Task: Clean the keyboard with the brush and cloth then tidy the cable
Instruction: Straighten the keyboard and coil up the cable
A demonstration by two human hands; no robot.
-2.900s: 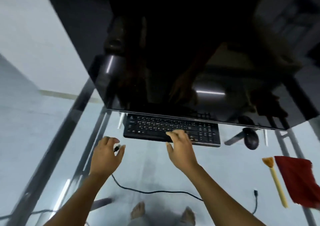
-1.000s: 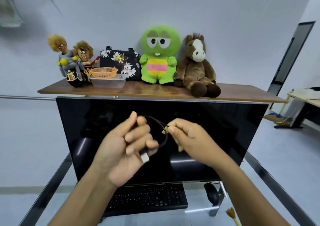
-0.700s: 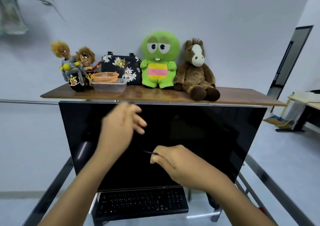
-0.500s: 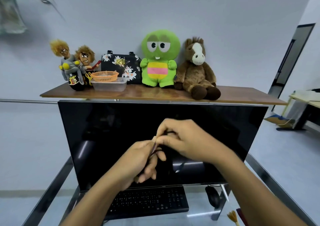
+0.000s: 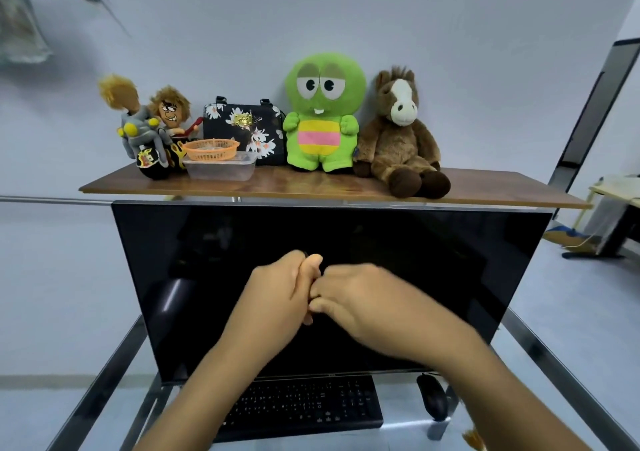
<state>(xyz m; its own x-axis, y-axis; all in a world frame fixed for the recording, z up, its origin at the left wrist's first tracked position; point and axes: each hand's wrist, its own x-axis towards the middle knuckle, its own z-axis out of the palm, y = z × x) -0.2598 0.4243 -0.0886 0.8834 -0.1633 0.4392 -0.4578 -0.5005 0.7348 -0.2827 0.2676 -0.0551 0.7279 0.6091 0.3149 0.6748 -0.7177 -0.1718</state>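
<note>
We see the left hand [image 5: 277,298] and right hand [image 5: 360,298] pressed together at the centre of the frame, in front of the dark monitor [image 5: 433,260]. Both are curled closed with fingers touching; a small dark bit shows at the top of the left hand, but we cannot tell whether it is the cable or what either hand grips. The keyboard [image 5: 308,405] lies below the monitor at the bottom centre, on the glass table [image 5: 398,440], with the mouse [image 5: 433,400] just to its right. The brush tip [image 5: 472,438] shows at the lower right.
</note>
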